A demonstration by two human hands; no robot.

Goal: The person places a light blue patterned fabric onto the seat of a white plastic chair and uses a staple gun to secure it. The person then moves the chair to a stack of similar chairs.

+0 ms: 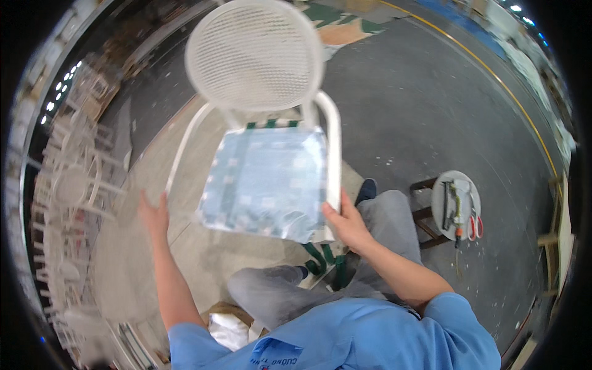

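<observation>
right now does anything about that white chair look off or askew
Yes: the white chair is tilted, not standing square. The right hand grips its plastic-wrapped seat at the front corner; the left hand is open beside it.

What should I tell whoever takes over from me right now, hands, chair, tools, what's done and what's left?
Right hand: gripping the front right corner of the white chair, on its plastic-wrapped seat.
Left hand: open, beside the seat's left edge; contact unclear.
Chair: tilted in front of the knees, mesh back pointing away.
Tools: red-handled scissors and other hand tools on the small round stool to the right.
Done: plastic wrap covers the seat.
Left: green and white straps at the seat's back edge are uncovered.
</observation>
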